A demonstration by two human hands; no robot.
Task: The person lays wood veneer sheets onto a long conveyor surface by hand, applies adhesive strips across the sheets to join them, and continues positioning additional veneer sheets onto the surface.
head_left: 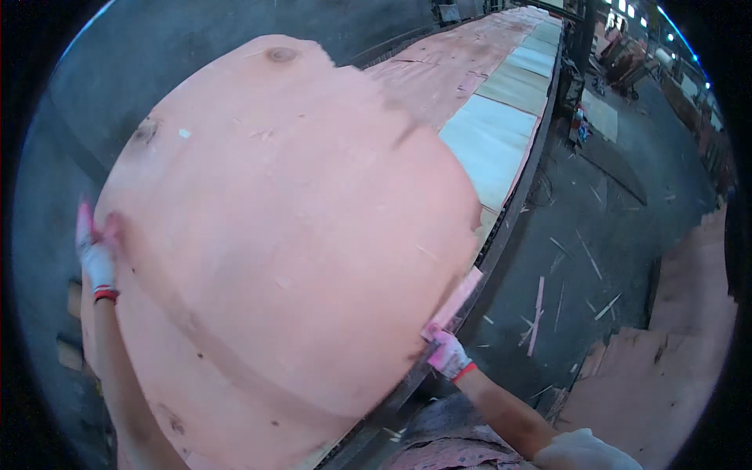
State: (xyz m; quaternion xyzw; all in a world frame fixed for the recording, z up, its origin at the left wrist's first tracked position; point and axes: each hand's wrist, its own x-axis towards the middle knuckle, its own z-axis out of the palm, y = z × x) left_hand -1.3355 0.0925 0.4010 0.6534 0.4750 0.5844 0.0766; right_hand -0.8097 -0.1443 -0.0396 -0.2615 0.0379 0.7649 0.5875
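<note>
A large pale pink wood veneer sheet [290, 235], with knots and ragged edges, lies across the conveyor. My left hand [99, 247], in a white and pink glove, is at the sheet's left edge with fingers stretched and spread; whether it presses on the sheet is unclear. Beside the sheet's right edge, my right hand [446, 349], similarly gloved, has its fingers closed on a narrow pink veneer strip [462, 296], which lies along the conveyor's dark metal rail [505, 231].
Beyond the sheet, the conveyor carries pink veneer [423, 82] and pale panels [489, 141]. Stacked veneer [658, 384] lies at the lower right. Loose strips [536, 313] litter the floor; a metal post [578, 47] and piled materials [627, 63] stand farther back.
</note>
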